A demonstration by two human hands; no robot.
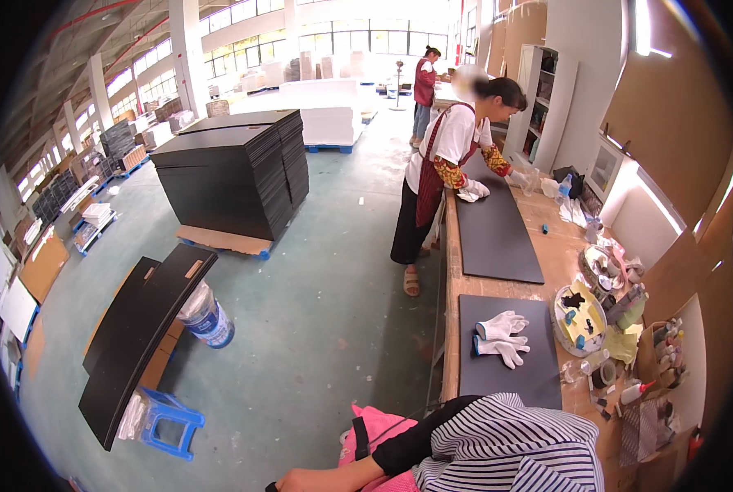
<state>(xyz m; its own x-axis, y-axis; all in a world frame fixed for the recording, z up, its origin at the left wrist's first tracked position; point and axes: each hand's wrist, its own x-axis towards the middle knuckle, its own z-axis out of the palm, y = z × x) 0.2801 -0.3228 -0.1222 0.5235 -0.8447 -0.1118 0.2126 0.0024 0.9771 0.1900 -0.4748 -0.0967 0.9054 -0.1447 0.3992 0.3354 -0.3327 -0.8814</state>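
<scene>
A bare forearm (329, 479) with a black sleeve reaches down and left at the lower edge; its hand is out of the picture. Beside it are a striped garment (506, 447) and pink cloth (373, 426). Neither my left hand nor my right hand can be seen. Just beyond the striped garment, a dark grey panel (506, 385) lies flat on the wooden workbench (451, 344). On that panel rests a pair of white work gloves (502, 338), with nobody touching them.
Farther along the bench a gloved co-worker (456, 139) leans over another dark panel (502, 238). A round tray (580, 318), bottles and rags crowd the wall side. To the left stand a black panel stack (227, 172), a blue stool (173, 422) and a bucket (210, 324).
</scene>
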